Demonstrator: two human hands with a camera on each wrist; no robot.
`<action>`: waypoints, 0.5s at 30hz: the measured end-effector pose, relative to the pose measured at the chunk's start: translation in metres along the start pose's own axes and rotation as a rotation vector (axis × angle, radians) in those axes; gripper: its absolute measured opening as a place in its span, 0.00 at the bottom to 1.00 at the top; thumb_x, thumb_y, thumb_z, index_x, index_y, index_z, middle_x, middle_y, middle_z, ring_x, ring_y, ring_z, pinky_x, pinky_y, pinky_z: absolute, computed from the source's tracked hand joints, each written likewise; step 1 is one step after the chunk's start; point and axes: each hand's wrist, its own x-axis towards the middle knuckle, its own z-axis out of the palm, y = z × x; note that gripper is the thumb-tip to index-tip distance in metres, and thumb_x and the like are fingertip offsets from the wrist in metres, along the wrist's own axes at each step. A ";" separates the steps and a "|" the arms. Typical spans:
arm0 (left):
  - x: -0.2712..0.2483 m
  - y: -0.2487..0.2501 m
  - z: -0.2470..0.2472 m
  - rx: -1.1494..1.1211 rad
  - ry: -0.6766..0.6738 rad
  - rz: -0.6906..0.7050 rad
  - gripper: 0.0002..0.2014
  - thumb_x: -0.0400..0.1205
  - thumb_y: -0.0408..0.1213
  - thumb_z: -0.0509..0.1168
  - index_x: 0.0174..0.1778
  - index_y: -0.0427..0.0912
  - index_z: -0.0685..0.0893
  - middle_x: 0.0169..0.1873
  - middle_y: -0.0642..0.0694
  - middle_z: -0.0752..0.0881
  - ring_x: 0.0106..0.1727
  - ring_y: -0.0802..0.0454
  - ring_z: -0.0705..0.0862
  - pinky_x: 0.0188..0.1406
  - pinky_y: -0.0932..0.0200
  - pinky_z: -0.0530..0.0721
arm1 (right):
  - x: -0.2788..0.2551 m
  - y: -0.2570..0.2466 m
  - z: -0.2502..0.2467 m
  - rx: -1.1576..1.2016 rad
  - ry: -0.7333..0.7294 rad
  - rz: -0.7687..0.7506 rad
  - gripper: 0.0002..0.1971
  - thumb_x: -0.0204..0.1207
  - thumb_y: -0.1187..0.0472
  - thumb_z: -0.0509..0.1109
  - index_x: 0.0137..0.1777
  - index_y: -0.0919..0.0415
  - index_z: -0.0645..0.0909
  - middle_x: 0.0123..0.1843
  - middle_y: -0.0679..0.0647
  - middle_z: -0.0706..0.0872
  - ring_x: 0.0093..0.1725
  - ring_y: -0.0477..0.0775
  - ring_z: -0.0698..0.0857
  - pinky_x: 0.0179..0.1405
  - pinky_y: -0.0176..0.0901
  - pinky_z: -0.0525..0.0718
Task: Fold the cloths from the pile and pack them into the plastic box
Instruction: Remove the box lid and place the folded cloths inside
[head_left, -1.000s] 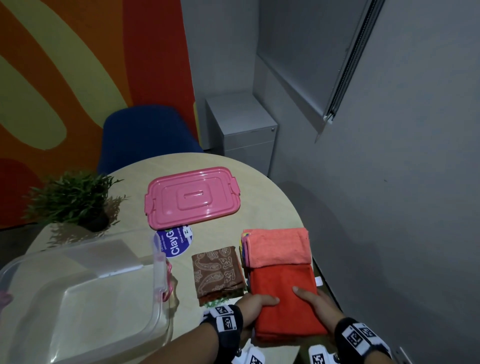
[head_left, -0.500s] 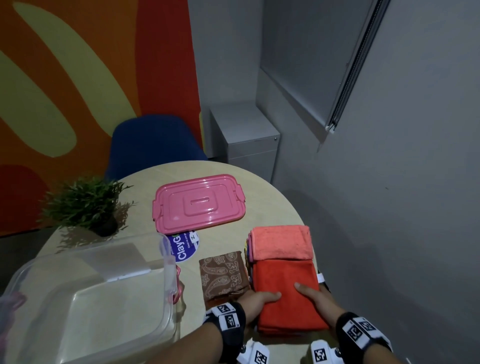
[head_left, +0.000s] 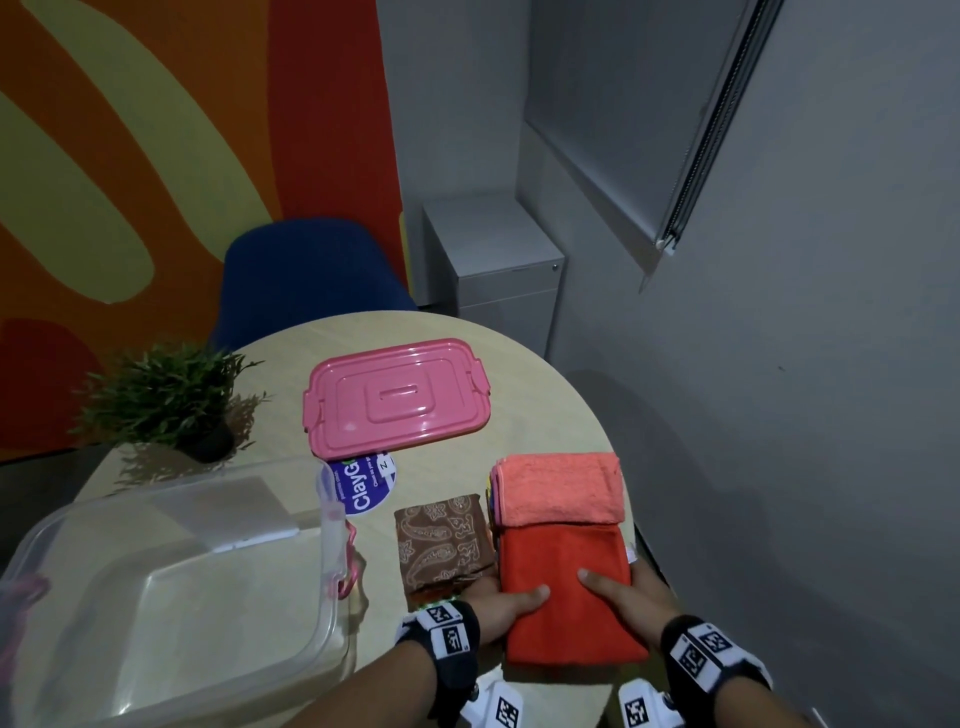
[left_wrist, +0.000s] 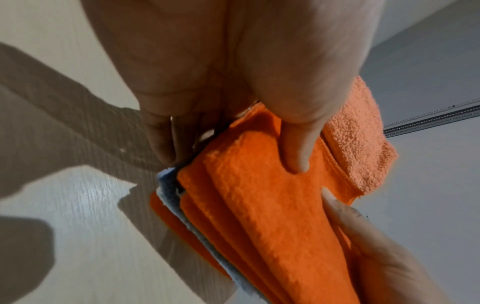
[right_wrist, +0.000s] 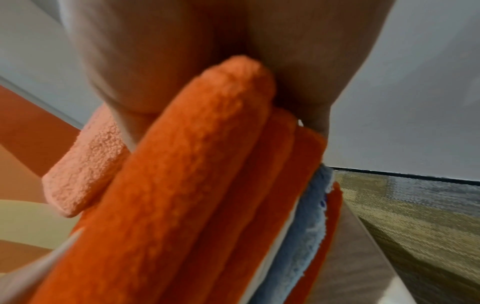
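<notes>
Left hand (head_left: 501, 605) and right hand (head_left: 631, 597) each grip a side of the folded red cloth (head_left: 566, 587), thumbs on top. It lies on the pile (head_left: 558, 488), right of the empty box (head_left: 171, 597).

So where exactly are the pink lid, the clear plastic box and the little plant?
pink lid (head_left: 397, 399): head view, raised centre panel.
clear plastic box (head_left: 327, 525): head view, right-hand rim.
little plant (head_left: 161, 395): head view, green leaves.

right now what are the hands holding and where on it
Both hands, left and right, grip the folded orange cloth by its side edges, thumbs on top.
</notes>
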 end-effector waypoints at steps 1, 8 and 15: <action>-0.002 0.002 -0.002 -0.019 0.001 -0.004 0.38 0.57 0.61 0.82 0.62 0.53 0.82 0.58 0.51 0.89 0.59 0.52 0.88 0.66 0.53 0.84 | 0.001 -0.002 0.000 -0.008 0.017 -0.013 0.56 0.42 0.29 0.85 0.72 0.49 0.74 0.57 0.49 0.90 0.52 0.53 0.91 0.58 0.55 0.88; -0.014 0.012 -0.019 -0.003 -0.033 -0.054 0.39 0.63 0.65 0.79 0.67 0.48 0.84 0.58 0.53 0.90 0.56 0.55 0.89 0.48 0.65 0.85 | 0.004 -0.011 0.003 0.013 0.108 -0.046 0.72 0.36 0.26 0.85 0.82 0.41 0.52 0.67 0.53 0.82 0.60 0.57 0.87 0.63 0.64 0.85; -0.018 0.037 -0.019 0.396 0.026 -0.069 0.32 0.76 0.66 0.67 0.70 0.49 0.82 0.61 0.49 0.88 0.55 0.51 0.87 0.60 0.57 0.83 | 0.017 -0.057 -0.012 -0.012 0.232 -0.171 0.57 0.59 0.37 0.84 0.83 0.57 0.59 0.80 0.59 0.71 0.75 0.60 0.75 0.74 0.55 0.74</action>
